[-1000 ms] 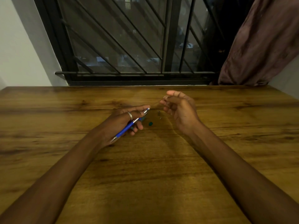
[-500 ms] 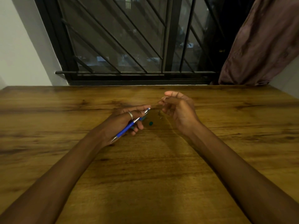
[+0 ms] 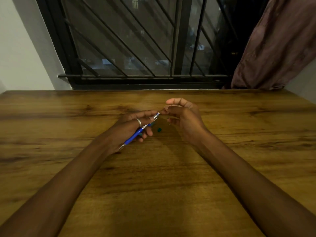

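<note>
My left hand (image 3: 132, 124) grips a blue mechanical pencil (image 3: 135, 136), its metal tip pointing back toward me and its white top end pointing at my right hand. My right hand (image 3: 183, 117) hovers just right of that top end with curled fingers, thumb and forefinger pinching something very thin that I cannot make out. A small teal cap (image 3: 159, 129) lies on the wooden table (image 3: 153, 185) between the two hands. A tiny dark piece (image 3: 168, 118) sits near my right fingers.
The table's far edge runs along a barred window (image 3: 136, 48). A brown curtain (image 3: 277, 45) hangs at the back right, and a white wall stands at the left.
My right hand has moved left, closer to the pencil's top end, so its fingertips almost meet it. My left hand and the pencil have stayed in place.
</note>
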